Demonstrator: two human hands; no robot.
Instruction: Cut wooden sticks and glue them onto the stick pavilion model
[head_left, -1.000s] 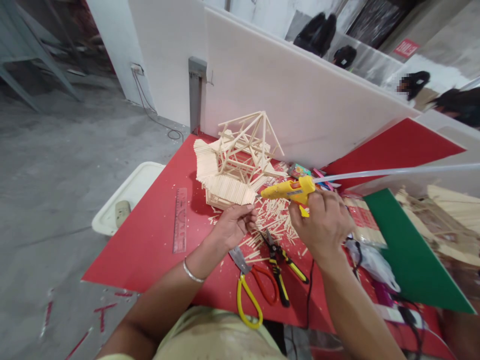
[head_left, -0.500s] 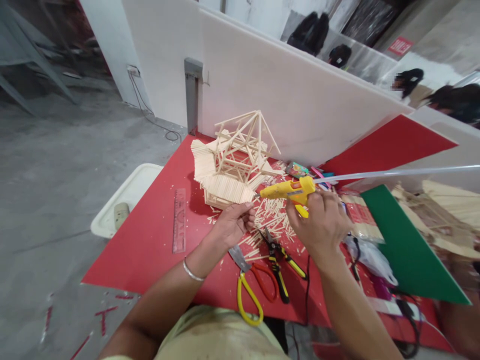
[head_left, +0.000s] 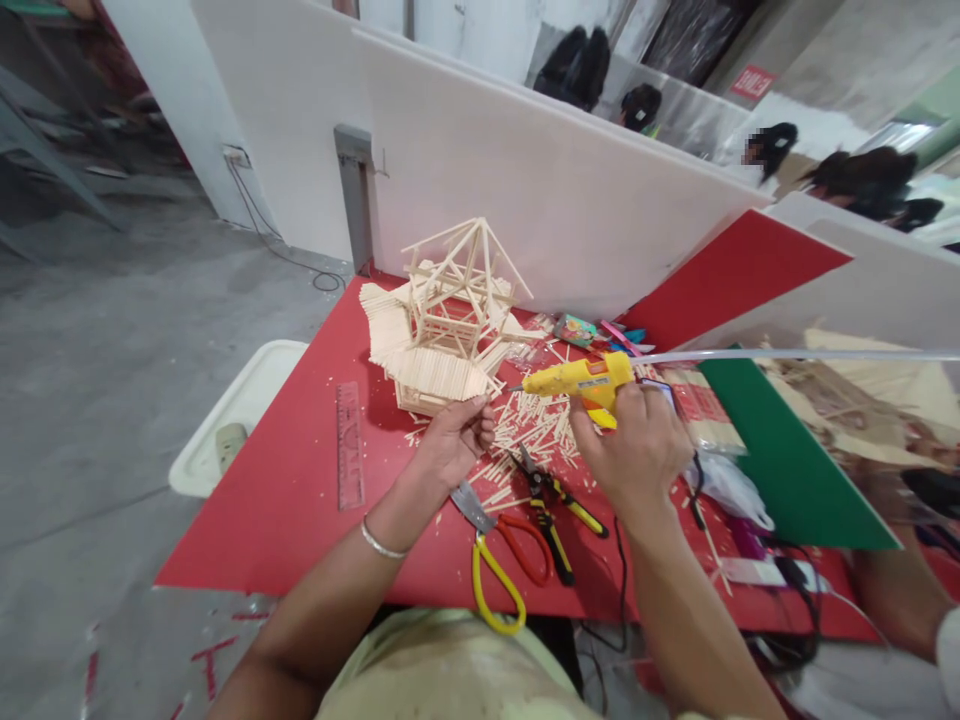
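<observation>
At frame centre: stick model [head_left: 442, 375] near left hand [head_left: 455, 437]; impossible to tell if pinching anything. Right of centre: glue gun [head_left: 574, 379] gripped by right hand [head_left: 641, 445]. Possible fingertip burn from slip of nozzle [head_left: 516, 388].

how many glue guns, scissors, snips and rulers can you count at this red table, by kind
Yellow glue gun: 1
Red-and-yellow-handled scissors: 1
Black-and-yellow-handled snips: 1
Clear ruler: 1
Total: 4

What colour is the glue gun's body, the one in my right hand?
Mostly yellow; the glue gun shows in the head view.
</observation>
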